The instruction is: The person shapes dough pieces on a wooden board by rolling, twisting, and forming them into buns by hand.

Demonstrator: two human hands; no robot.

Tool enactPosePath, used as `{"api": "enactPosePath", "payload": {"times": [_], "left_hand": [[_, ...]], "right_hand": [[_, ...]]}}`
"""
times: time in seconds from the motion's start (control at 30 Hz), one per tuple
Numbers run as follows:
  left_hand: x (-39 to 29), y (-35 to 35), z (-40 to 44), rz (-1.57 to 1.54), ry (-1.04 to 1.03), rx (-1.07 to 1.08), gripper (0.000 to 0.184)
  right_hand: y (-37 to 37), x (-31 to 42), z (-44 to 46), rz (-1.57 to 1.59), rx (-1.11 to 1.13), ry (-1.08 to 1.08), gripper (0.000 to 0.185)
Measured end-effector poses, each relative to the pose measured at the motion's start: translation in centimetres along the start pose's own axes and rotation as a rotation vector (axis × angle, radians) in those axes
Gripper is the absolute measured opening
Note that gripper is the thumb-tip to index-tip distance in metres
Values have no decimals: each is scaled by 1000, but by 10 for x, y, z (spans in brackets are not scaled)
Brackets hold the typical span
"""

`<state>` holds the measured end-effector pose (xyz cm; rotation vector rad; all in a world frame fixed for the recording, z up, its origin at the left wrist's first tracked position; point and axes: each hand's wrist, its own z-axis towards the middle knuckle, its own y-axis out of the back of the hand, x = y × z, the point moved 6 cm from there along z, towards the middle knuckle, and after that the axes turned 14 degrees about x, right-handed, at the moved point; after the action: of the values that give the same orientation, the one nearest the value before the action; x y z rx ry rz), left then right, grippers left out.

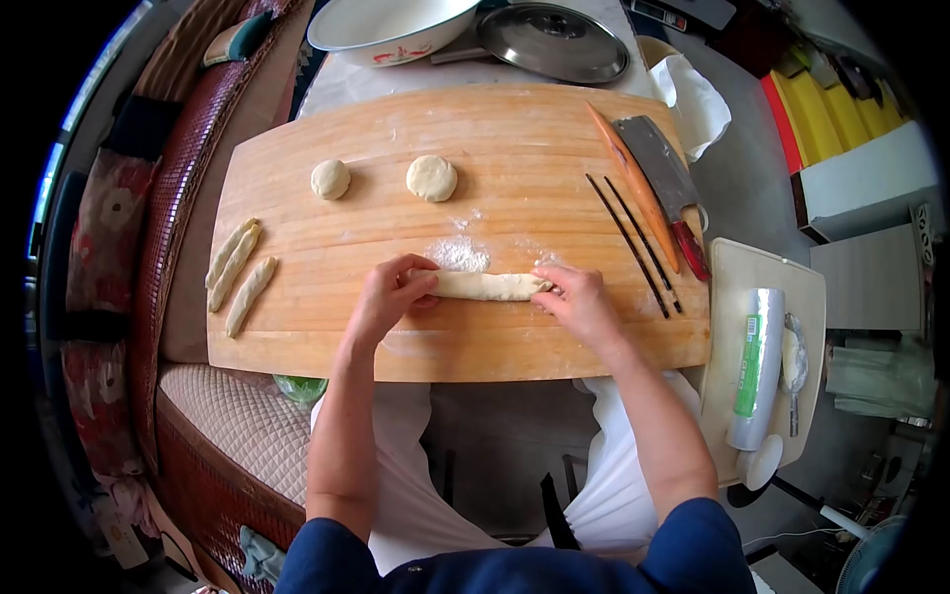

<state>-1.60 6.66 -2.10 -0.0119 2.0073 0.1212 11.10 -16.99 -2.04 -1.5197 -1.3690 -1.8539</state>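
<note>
A long roll of dough (485,286) lies crosswise near the front of the wooden board (515,346). My left hand (396,290) has its fingers closed around the roll's left end. At the right end, my right hand (571,294) pinches the dough between thumb and fingers. Just behind the roll is a small heap of flour (460,253). Farther back sit two round dough balls, a smaller one (331,179) and a larger one (431,178). Several shaped dough strips (250,296) rest at the board's left edge.
On the board's right side lie two dark chopsticks (633,246), a wooden rolling pin (633,183) and a cleaver (661,168). Behind stand a white basin (391,30) and a metal lid (554,42). A plastic wrap roll (760,366) and a spoon (794,366) occupy a side tray.
</note>
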Motion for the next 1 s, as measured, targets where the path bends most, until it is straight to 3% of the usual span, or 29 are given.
{"api": "enactPosePath", "payload": {"times": [0.13,0.43,0.53,0.63,0.77,1.0], "left_hand": [[-1,1,-1,7,10,6,24],[2,9,-3,-27,-45,-23,24],[-1,22,-13,199,-18,-49,26],[-8,18,-18,213,3,-52,28],[-1,19,-15,145,16,-75,25],[-18,10,-18,219,-175,-56,31]], "right_hand": [[-3,-7,0,171,2,-98,27],[-1,-3,2,142,-3,-83,21],[4,2,2,-74,16,-5,24],[3,7,3,48,55,-49,36],[-1,33,2,-325,31,39,44],[-12,28,8,-449,-32,89,44]]}}
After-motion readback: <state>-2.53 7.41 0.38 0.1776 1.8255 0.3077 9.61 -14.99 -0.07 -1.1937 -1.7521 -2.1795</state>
